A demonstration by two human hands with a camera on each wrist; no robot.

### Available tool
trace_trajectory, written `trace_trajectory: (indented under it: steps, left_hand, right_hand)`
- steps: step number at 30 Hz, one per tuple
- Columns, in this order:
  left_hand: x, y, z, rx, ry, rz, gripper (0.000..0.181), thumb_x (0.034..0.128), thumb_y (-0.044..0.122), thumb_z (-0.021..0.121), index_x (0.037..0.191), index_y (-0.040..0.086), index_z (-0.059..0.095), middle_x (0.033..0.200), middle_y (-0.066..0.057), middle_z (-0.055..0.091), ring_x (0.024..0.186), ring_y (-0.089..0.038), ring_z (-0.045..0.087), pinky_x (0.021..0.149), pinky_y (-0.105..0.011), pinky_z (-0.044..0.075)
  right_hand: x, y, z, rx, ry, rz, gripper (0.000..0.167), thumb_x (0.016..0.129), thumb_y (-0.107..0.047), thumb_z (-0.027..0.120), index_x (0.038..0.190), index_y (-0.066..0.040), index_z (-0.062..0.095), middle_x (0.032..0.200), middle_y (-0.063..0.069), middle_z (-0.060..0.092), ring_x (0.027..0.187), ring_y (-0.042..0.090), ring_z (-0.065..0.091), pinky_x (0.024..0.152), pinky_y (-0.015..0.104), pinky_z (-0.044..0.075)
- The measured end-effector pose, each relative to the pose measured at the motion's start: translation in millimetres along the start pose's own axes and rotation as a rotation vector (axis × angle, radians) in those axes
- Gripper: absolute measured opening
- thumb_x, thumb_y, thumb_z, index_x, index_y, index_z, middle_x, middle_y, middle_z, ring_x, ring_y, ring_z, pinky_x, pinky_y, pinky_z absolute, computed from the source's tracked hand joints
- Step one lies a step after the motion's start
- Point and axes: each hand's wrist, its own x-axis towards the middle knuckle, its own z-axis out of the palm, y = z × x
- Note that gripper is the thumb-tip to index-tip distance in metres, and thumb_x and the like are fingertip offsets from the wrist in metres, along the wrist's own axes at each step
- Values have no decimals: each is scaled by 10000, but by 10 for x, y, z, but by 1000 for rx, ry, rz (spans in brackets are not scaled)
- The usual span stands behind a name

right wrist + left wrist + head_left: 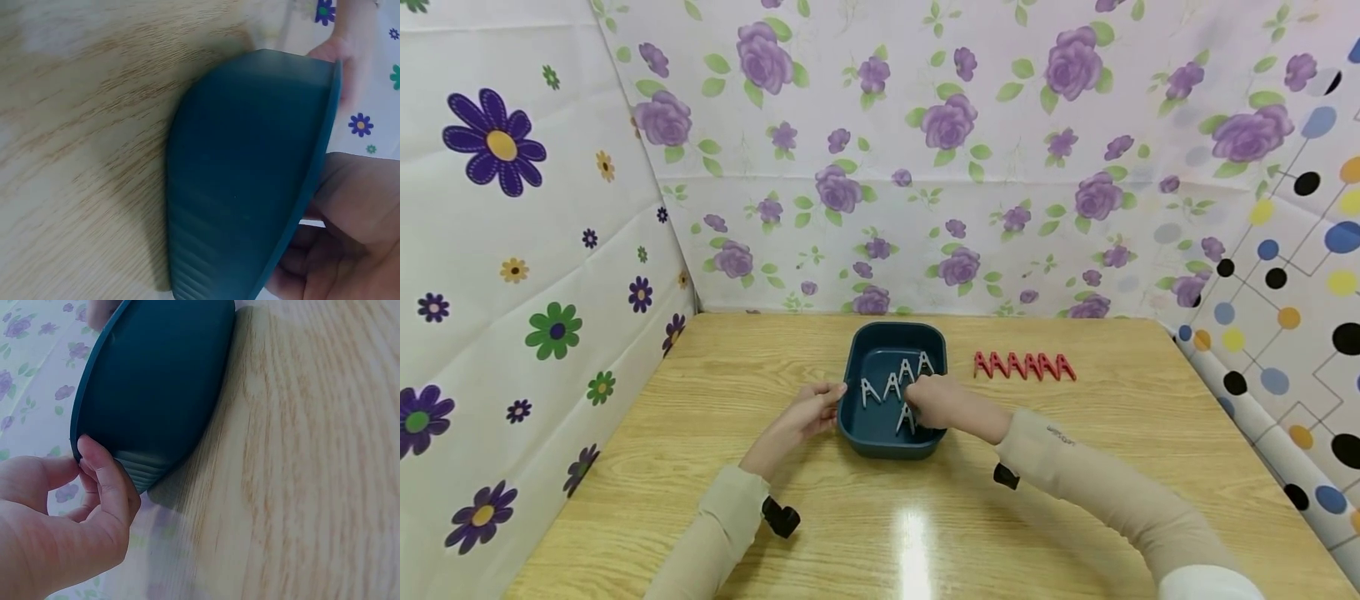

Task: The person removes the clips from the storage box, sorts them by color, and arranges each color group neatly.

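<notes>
A dark teal plastic basin (892, 450) stands on the table in the head view, with several grey clothespins (867, 392) lying apart on its floor. My left hand (808, 412) pinches the basin's left rim between thumb and fingers; the left wrist view shows this grip (94, 506) closely. Over the right side, my right hand (943, 402) reaches down into the basin, beside the grey clothespins. Its fingers look curled behind the rim in the right wrist view (350, 231). The basin wall and the hand itself hide the fingertips, so whether they hold a clothespin cannot be seen.
Several red clothespins (1025, 367) form a neat row on the wooden table (760, 350), right of the basin. Patterned cloth sheets (880, 167) hang behind the table and along both sides.
</notes>
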Motion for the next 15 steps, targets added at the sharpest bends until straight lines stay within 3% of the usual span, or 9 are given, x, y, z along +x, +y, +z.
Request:
trace_trajectory:
  steps: [4,7,10,15]
  left_hand:
    - [-9,10,5,2,0,2,423,1005,227,537,1317,-53,481,820,-10,620,652,-88,554,601,-206,483]
    - [-14,19,14,2,9,4,411,1006,220,534,1308,-53,483,803,-5,615,634,-81,553,589,-201,479]
    - [-19,18,15,2,15,8,412,1002,225,543,1295,-58,483,794,-5,615,630,-77,555,581,-199,479]
    - [-3,18,10,-1,18,2,407,1002,229,543,1286,-57,485,787,-1,608,631,-78,552,577,-200,477]
  right_hand:
    - [32,-32,36,-112,-27,-2,171,904,-126,642,741,-155,602,714,17,576,605,145,441,514,304,353]
    - [50,-39,66,-131,-23,-18,132,871,-100,678,761,-146,622,733,7,580,619,136,443,532,304,381]
    - [64,-21,97,-85,-11,-42,83,845,-61,706,816,-127,666,775,19,622,644,131,485,572,297,441]
    - [104,79,142,52,20,-118,161,835,61,670,841,-99,686,818,40,640,706,134,541,627,276,479]
